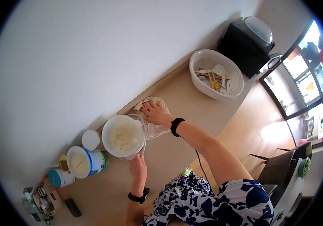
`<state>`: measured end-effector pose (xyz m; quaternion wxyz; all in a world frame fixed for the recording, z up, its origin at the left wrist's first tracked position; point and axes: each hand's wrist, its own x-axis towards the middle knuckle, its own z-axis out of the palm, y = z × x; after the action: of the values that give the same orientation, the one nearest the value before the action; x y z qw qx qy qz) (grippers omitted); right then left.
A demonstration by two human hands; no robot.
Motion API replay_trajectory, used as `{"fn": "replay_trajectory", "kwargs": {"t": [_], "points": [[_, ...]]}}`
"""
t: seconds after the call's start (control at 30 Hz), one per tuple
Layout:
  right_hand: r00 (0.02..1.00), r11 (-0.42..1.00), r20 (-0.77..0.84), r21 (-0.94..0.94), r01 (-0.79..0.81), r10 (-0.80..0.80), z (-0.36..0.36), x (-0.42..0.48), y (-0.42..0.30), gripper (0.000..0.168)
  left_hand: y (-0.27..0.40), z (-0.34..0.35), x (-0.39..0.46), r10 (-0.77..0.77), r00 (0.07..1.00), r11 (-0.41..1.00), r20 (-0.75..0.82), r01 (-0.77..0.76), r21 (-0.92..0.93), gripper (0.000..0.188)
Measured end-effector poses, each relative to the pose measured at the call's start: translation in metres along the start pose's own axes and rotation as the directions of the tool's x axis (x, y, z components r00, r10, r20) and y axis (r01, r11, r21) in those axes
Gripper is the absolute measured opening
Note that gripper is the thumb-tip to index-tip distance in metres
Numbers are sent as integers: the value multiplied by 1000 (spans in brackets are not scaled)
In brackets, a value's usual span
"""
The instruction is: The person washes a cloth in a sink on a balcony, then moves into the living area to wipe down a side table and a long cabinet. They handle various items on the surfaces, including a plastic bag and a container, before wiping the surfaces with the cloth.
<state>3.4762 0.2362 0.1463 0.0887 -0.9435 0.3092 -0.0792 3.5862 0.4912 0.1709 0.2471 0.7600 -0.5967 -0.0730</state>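
My left hand (pixel 138 169) grips the near edge of a white plastic bucket (pixel 123 137). Pale contents show faintly through its top, and I cannot make out what they are. A thin white handle (pixel 145 138) curves around the bucket's right side. Just beyond, my right hand (pixel 155 113) lies flat with spread fingers on a pale, crumpled cloth (pixel 155 130). The cloth rests on the beige countertop (pixel 184 104), beside the bucket and close to the wall.
Left of the bucket stand a white-lidded container (pixel 91 140), a large tub (pixel 78 162) and a teal-lidded can (pixel 55 178). A dark oblong object (pixel 72 208) lies nearby. Toward the right, a white basin (pixel 196 82) holds spoons and chopsticks, beside a black appliance (pixel 242 46).
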Motion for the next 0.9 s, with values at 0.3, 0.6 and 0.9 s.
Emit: {"fn": "replay_trajectory", "kwargs": {"t": [0.3, 0.6, 0.9], "points": [[827, 825, -121, -86, -559, 548, -22, -48, 132, 52, 6, -8, 4, 20, 999, 1000, 49, -21, 3, 13], [780, 778, -166, -94, -621, 603, -37, -186, 67, 58, -13, 12, -5, 57, 996, 997, 64, -60, 42, 8], [589, 596, -217, -37, -802, 779, -64, -299, 161, 57, 11, -14, -8, 14, 1000, 1000, 3, -14, 27, 4]]}}
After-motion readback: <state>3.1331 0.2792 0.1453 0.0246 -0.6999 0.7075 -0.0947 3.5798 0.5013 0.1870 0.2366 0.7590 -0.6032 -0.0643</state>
